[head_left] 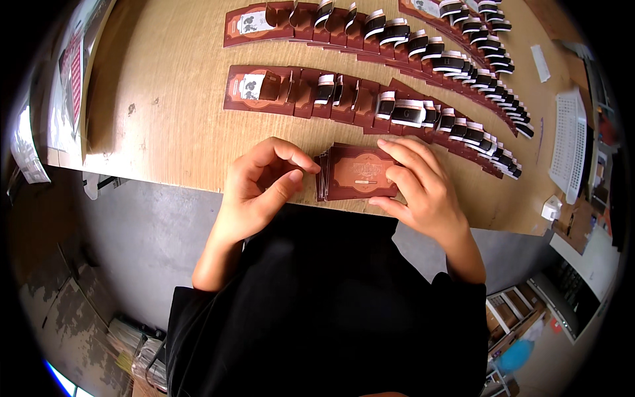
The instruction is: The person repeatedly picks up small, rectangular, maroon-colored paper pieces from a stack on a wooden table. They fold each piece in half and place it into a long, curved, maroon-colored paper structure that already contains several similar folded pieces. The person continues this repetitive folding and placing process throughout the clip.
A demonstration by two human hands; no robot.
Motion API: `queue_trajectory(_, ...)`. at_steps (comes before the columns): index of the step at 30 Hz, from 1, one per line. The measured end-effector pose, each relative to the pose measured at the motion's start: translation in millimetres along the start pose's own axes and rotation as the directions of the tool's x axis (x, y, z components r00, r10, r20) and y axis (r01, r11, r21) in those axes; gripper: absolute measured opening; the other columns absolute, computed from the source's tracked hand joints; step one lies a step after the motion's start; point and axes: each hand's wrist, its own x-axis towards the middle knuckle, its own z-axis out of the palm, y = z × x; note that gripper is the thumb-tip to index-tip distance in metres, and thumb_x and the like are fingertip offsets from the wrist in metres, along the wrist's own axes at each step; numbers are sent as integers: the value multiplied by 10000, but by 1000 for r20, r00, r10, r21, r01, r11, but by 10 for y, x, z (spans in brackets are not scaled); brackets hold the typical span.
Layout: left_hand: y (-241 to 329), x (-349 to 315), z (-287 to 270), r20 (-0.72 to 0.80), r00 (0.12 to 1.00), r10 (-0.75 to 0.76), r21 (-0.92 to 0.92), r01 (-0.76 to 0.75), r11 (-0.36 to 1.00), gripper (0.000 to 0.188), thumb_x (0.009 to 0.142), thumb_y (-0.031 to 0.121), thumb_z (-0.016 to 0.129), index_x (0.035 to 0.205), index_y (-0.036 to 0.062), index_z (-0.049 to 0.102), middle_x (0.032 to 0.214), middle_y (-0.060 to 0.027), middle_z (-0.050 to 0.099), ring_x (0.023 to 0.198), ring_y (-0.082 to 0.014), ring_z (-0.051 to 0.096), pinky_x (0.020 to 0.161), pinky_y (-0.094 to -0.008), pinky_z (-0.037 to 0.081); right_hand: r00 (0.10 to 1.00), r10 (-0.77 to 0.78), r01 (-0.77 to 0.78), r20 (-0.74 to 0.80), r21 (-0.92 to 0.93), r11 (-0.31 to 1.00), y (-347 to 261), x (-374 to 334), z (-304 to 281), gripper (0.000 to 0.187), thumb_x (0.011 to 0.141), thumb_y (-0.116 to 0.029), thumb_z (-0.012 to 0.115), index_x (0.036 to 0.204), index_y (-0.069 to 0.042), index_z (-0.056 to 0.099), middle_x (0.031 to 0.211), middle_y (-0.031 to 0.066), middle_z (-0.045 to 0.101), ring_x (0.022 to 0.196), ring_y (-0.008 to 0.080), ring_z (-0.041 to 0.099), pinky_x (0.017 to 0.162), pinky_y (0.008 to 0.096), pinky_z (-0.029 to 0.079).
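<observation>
A stack of brown printed cards (362,173) with an orange panel lies near the front edge of the table. My right hand (420,182) holds its right side, the thumb at the near edge and the fingers over the top and far corner. My left hand (264,185) is at the stack's left edge, thumb and index finger apart with nothing between them; the index fingertip is at or very close to the card edges. Beyond the stack, a curved row of overlapping brown cards (305,94) has black-and-white folded tabs standing up, such as one tab (409,114).
A second fanned row of cards (303,26) runs behind the first, and a third (423,8) at the far right. A white perforated basket (569,142) stands on the right. The wooden table (159,99) ends just in front of my hands. Clear plastic packaging (69,92) is at left.
</observation>
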Motion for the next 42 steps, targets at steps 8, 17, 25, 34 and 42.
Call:
queue_trajectory(8,52,56,126,-52,997,53,42,-51,998,176,824,-27,523,999,-27,513,940,-40,540,804,-72,524,726,-209,433,995,-40,48,-95,80,996,40,-17,-43,504,558,-152,765,961,-26,490,1124,128,531,1021,298,505,846,393,428)
queue_trajectory(17,53,75,180,-57,996,73,3,-73,997,224,822,-11,546,1041,-28,507,899,-30,543,783,-63,518,700,-210,434,958,-139,153,-251,36,988,79,-12,-37,513,597,-208,743,1012,-30,499,1099,136,565,954,298,530,792,399,422)
queue_trajectory(25,103,89,258,120,993,-2,-227,29,973,60,850,11,546,892,-21,574,797,-4,564,714,-49,510,640,-190,426,920,-280,232,-273,-195,953,-39,133,-259,436,723,-312,645,982,27,555,1073,215,565,900,341,547,748,412,458)
queue_trajectory(34,62,145,256,89,994,65,-449,-18,894,132,874,1,453,973,-31,535,843,-32,593,747,-64,540,663,-201,431,909,-55,214,-412,351,912,-10,129,-202,414,572,-101,744,939,32,608,1039,199,530,859,263,557,699,314,475)
queue_trajectory(42,-25,184,438,193,954,227,-549,-87,831,567,783,98,649,1267,2,368,1190,-97,469,1019,-150,504,861,-283,413,860,266,148,-436,712,687,-88,98,8,317,630,68,707,922,41,586,1037,116,397,769,127,501,634,224,469)
